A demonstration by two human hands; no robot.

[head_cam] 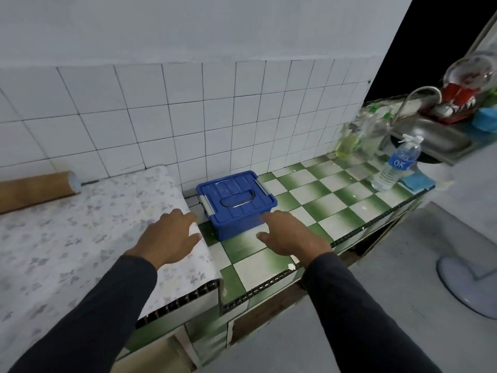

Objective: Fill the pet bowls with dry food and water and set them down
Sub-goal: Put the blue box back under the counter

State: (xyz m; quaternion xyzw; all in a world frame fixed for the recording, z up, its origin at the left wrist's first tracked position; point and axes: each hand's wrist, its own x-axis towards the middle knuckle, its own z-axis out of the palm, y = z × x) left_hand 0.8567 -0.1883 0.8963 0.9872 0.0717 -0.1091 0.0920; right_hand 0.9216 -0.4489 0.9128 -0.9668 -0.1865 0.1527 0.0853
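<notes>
1. Dark sleeves point(113, 300) come up from the bottom edge, nearest the camera, one on each side.
2. At far left a brown roll point(37, 188) lies on a flowered cloth point(67, 238), its long axis running left to right and its capped end pointing right toward the tiled wall.
3. Left hand point(172, 235) is over the cloth's right edge, palm down, fingers loosely spread and pointing at the box; it holds nothing and sits just beside the box's left side, though whether it touches the cloth I cannot tell.
4. Blue box point(236, 204) stands against the wall on the green-and-white counter point(336, 200), lid on, side latches down, handle flat on top. Its long axis runs along the wall and its near corner points toward the camera.
5. Right hand point(290, 235) is over the counter, palm down, fingers relaxed and extended, tips at the box's near right corner; it grips nothing.
6. Farther right a water bottle point(395, 165) stands upright near the counter's front edge, beside a blue cloth point(416, 181).
7. Behind it, two soap bottles point(349, 144) stand at the wall, next to a steel sink point(435, 138) with a curved tap.
</notes>
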